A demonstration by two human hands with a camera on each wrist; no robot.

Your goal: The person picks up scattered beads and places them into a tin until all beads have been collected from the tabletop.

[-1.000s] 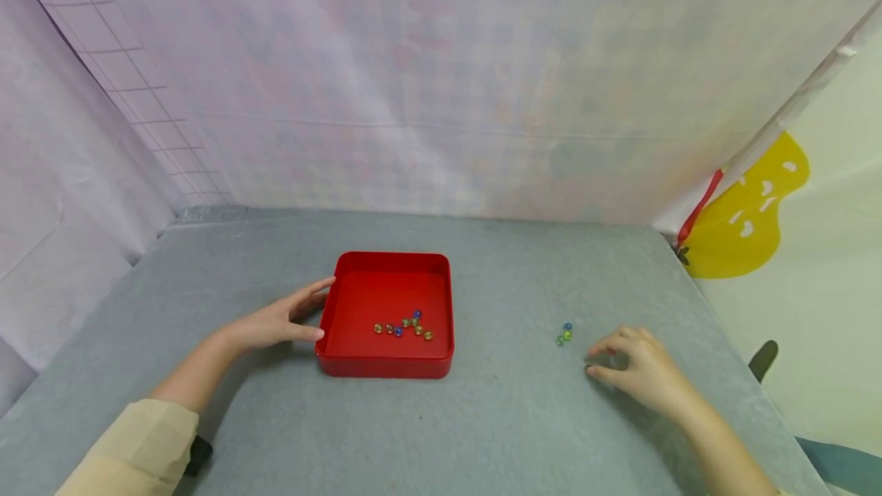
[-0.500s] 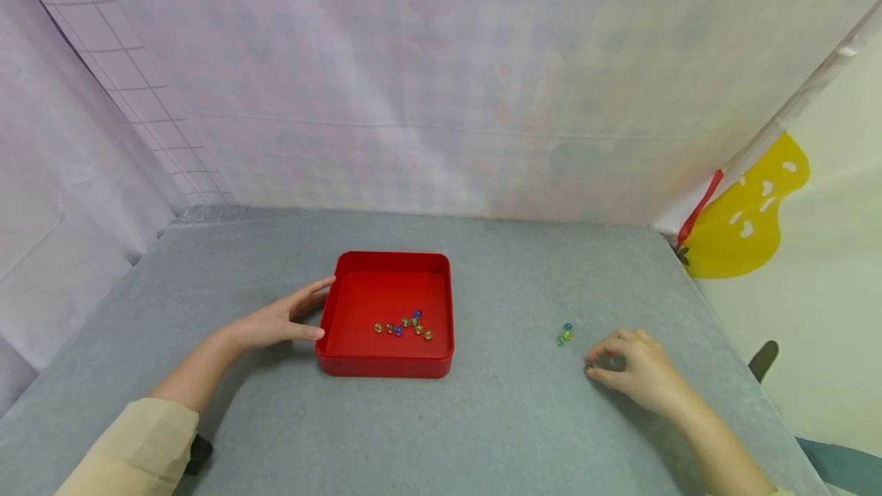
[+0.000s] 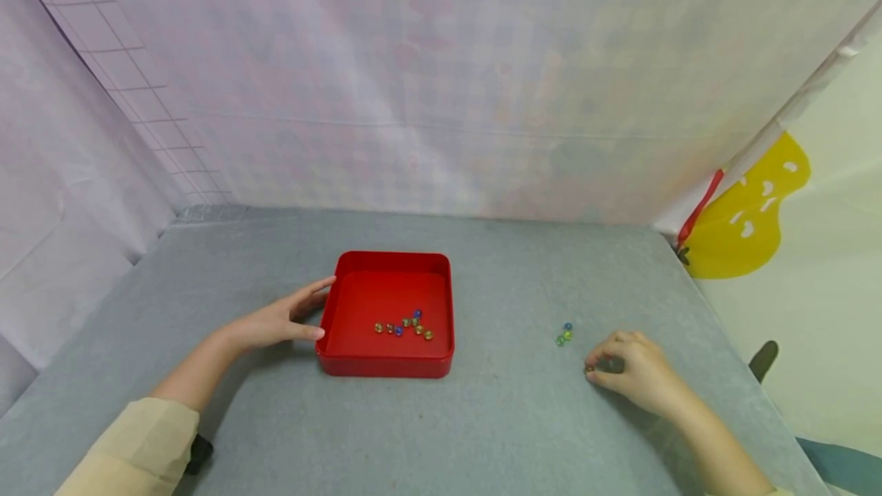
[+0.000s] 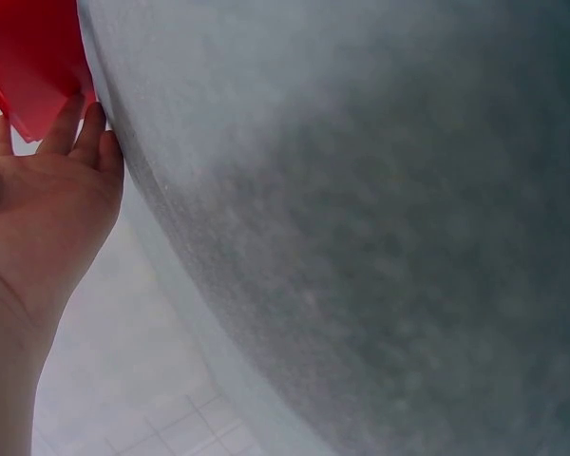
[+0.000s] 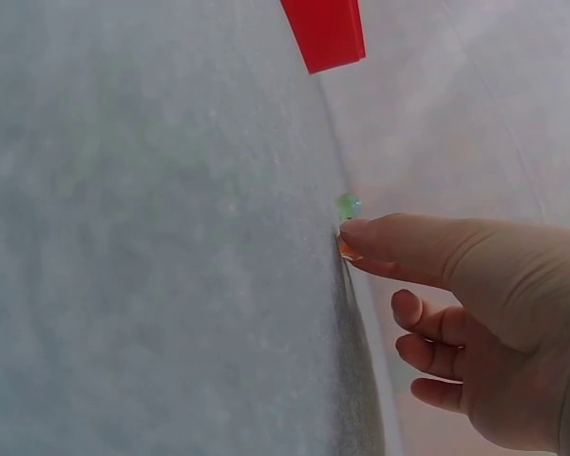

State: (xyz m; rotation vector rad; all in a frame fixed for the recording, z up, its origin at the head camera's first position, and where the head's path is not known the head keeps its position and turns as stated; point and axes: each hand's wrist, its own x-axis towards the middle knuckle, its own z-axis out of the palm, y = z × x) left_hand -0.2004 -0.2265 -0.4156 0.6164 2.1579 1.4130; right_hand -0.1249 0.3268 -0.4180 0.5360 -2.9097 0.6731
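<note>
My left hand (image 3: 279,320) has its fingers spread and nearly straight against the left wall of a red square tray (image 3: 393,367). Inside the tray lie several glass marbles (image 3: 419,330), some amber and some blue. On the right side of the table, my right hand (image 3: 637,370) pinches a small amber marble (image 3: 588,369) between thumb and index finger, low at the table surface. In the right wrist view that marble (image 5: 347,250) looks orange and is partly covered by the fingertips. A little group of blue, yellow-green and green marbles (image 3: 567,335) lies just beyond these fingers.
A grey cloth covers the table (image 3: 482,435). Pale curtains (image 3: 441,98) hang along the back and sides. A yellow printed shape (image 3: 747,213) shows on the right curtain.
The right index finger has drawn slightly down toward the thumb, closing around the amber marble. The left hand, tray and other marbles have stayed put.
</note>
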